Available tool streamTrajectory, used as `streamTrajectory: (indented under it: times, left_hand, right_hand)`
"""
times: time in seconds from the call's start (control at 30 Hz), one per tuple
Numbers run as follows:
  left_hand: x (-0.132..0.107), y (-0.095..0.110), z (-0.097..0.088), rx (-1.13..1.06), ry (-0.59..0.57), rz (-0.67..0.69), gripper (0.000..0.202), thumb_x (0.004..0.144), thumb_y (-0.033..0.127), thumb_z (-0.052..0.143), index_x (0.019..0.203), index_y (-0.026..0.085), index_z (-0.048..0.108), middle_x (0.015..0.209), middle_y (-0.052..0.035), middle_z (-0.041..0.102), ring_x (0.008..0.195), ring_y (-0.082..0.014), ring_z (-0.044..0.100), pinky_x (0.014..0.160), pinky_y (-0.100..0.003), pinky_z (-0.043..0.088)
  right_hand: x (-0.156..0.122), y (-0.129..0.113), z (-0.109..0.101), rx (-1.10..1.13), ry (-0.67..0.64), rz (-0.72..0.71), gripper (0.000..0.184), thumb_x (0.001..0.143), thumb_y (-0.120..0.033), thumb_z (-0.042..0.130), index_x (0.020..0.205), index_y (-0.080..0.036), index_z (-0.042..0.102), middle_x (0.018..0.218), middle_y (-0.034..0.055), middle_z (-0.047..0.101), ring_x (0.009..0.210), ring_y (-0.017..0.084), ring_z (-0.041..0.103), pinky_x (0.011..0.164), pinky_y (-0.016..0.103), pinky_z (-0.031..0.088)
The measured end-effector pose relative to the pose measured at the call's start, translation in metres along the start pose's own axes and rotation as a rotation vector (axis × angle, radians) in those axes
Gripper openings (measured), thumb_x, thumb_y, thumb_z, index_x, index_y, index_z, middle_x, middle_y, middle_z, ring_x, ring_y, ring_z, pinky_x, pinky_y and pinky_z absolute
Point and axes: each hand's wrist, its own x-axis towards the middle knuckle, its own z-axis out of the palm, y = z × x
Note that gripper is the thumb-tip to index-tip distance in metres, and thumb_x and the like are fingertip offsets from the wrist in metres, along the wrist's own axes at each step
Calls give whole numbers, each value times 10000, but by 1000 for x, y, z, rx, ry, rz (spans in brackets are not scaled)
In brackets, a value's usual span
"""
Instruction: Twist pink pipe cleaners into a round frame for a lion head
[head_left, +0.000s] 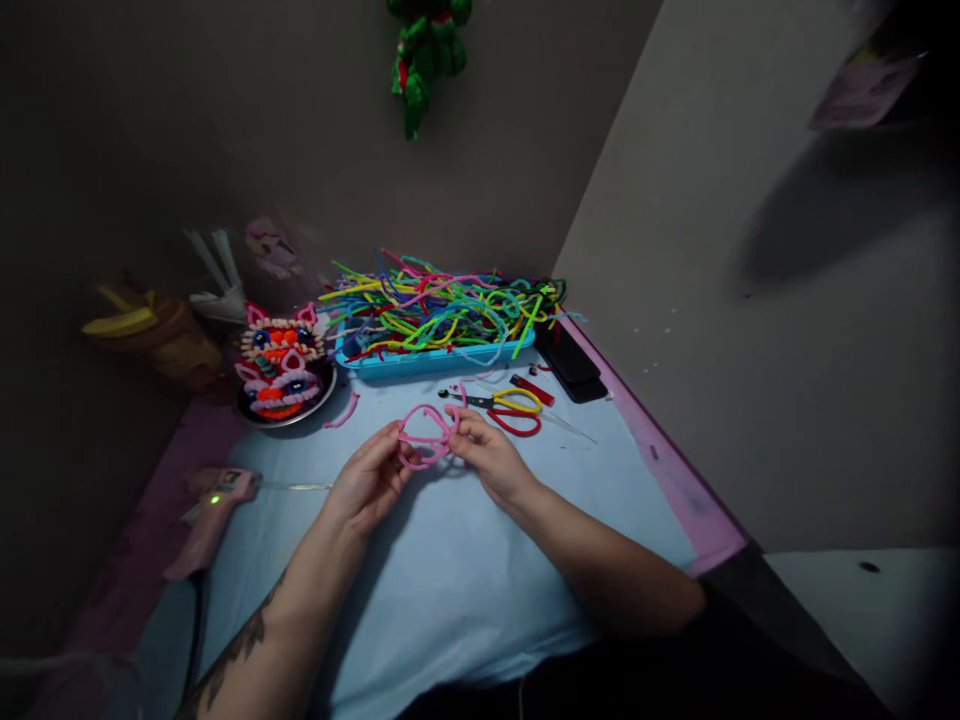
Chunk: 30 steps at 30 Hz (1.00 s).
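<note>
At left, a pink glue gun (209, 524) rests on the light-blue cloth (457, 590). The left forearm angles up and inward; the left hand (370, 474) has its fingers clamped on the left edge of a looped pink stem frame (426, 441). The frame sits between both hands, above the cloth. The right hand (491, 458) pinches its right side, forearm slanting from lower right.

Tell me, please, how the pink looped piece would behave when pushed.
The pink looped piece is probably light, being only thin strands around open gaps. It likely bends under light pressure yet seems not floppy: its curves stand out between the left hand and right hand without drooping.
</note>
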Motion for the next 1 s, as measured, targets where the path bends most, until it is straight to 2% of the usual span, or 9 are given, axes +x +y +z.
streamTrajectory:
  times: [0.07, 0.13, 0.2, 0.27, 0.33, 0.4, 0.6, 0.8, 1.0]
  left_hand:
    - [-1, 3, 2, 9, -7, 15, 142, 711, 75, 741, 824, 131, 674, 600, 16, 651, 526, -72, 614, 576, -161, 548]
    - [-3, 6, 3, 61, 5, 85, 149, 691, 100, 759, 814, 130, 681, 611, 16, 656, 531, -69, 606, 579, -163, 534]
    - [-6, 6, 4, 169, 33, 209, 178, 661, 159, 793, 808, 133, 695, 636, 11, 672, 548, -76, 605, 581, -175, 516]
    - [-9, 4, 5, 326, 61, 336, 233, 634, 239, 821, 811, 138, 709, 674, -3, 698, 590, -99, 623, 610, -202, 509]
    - [-14, 0, 6, 507, 76, 426, 267, 630, 300, 825, 822, 146, 722, 720, -22, 723, 655, -130, 649, 671, -240, 514]
    - [-19, -5, 8, 675, 84, 491, 252, 656, 327, 805, 827, 156, 733, 768, -40, 740, 712, -158, 663, 716, -269, 516]
    - [-25, -13, 10, 895, 60, 596, 151, 732, 300, 732, 835, 193, 757, 817, -44, 757, 780, -188, 686, 766, -295, 526]
    - [-24, -11, 9, 884, 79, 587, 164, 709, 267, 747, 858, 200, 758, 833, -50, 769, 770, -202, 705, 757, -314, 550]
    - [-24, -11, 10, 891, 44, 611, 189, 710, 287, 739, 872, 190, 728, 829, -48, 765, 758, -198, 714, 750, -308, 560]
  right_hand:
    - [0, 1, -1, -6, -7, 4, 292, 674, -461, 772, 795, -218, 663, 1202, 76, 573, 1163, 244, 531, 954, 366, 435]
    - [-1, 0, -2, -43, 55, -33, 299, 716, -429, 729, 928, -237, 642, 1129, 69, 597, 1111, 243, 550, 937, 388, 442]
    - [-5, -5, -3, -174, 149, -167, 254, 747, -377, 695, 952, -248, 618, 1118, 69, 589, 1116, 250, 541, 962, 418, 425]
    - [-12, -13, -1, -392, 192, -369, 147, 769, -315, 676, 894, -253, 633, 1153, 73, 561, 1159, 258, 511, 1016, 444, 383]
    - [-19, -20, 2, -597, 159, -527, 86, 780, -286, 673, 865, -271, 669, 1165, 69, 545, 1168, 266, 496, 1046, 464, 352]
    - [-24, -24, 6, -725, 121, -600, 74, 782, -292, 686, 855, -291, 693, 1182, 62, 541, 1171, 275, 488, 1048, 479, 349]
    - [-23, -21, 10, -785, 81, -621, 37, 805, -260, 676, 781, -280, 697, 1193, 60, 533, 1182, 271, 482, 1035, 479, 363]
    - [-21, -20, 7, -728, 32, -593, 58, 823, -273, 667, 787, -283, 713, 1212, 56, 521, 1193, 268, 490, 1033, 473, 366]
    - [-19, -20, 6, -714, 12, -566, 64, 818, -268, 680, 777, -278, 728, 1198, 59, 517, 1190, 268, 493, 1022, 457, 384]
